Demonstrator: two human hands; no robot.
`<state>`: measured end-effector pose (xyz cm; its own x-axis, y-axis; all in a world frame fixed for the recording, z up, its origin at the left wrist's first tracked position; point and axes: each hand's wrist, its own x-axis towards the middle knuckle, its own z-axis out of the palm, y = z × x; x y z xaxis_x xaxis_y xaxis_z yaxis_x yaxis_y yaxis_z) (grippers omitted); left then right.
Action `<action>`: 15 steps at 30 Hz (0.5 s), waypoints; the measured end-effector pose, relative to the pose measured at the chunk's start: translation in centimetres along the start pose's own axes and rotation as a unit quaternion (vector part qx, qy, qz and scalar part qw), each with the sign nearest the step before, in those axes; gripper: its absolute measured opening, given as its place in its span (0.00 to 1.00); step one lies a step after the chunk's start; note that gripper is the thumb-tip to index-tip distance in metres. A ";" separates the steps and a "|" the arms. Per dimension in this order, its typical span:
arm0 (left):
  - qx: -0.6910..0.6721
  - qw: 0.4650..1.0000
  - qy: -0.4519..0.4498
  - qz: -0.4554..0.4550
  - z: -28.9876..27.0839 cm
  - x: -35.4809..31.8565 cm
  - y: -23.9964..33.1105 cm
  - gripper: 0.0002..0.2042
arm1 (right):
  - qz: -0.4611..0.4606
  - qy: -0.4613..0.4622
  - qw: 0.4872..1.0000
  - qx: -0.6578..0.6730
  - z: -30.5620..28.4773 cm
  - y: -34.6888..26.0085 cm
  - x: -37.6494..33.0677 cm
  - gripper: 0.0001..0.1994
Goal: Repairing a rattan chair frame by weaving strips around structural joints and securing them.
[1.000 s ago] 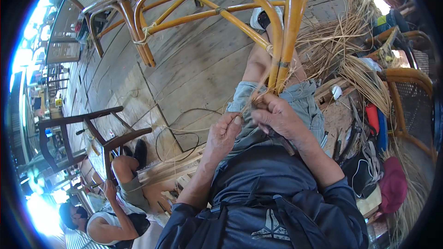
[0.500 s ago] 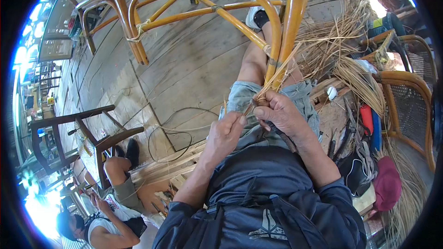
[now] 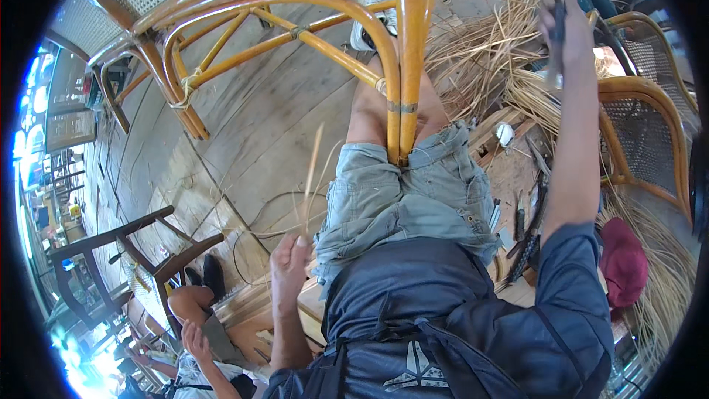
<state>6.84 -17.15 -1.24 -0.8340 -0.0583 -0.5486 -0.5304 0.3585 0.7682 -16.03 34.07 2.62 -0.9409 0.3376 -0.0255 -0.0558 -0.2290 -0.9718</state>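
Firstly, one pale cane strip (image 3: 313, 170), slender, rising from the person's left grip (image 3: 290, 262), its lower end pinched between closed fingers. Secondly, one dark tool (image 3: 559, 26), blurred, held in the outstretched right grip (image 3: 572, 35), fingers curled round it, near loose cane (image 3: 484, 48). Thirdly, one glossy rattan chair (image 3: 402, 103), a leg standing between the thighs (image 3: 362, 192).
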 end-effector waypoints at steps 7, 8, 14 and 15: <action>0.079 0.986 -0.081 0.124 6.3 2.4 3.4 0.10 | -0.038 -0.129 0.701 -0.700 -0.9 16.8 6.2 0.16; 0.099 0.987 -0.085 0.093 6.7 2.4 4.2 0.09 | -0.076 -0.146 0.684 -0.711 -3.1 17.9 7.2 0.16; 0.157 0.980 -0.074 0.097 7.6 3.9 4.0 0.09 | 0.154 -0.116 0.799 -0.570 0.1 10.2 5.9 0.23; 0.157 0.980 -0.078 0.099 8.1 4.3 4.6 0.09 | 0.155 -0.111 0.798 -0.572 -0.5 9.2 6.1 0.23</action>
<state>2.05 -8.16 -2.73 -0.8698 0.1759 -0.4611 -0.2669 0.6182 0.7393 -22.15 34.48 -6.58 -0.8936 0.2269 -0.3872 0.4121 0.7564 -0.5079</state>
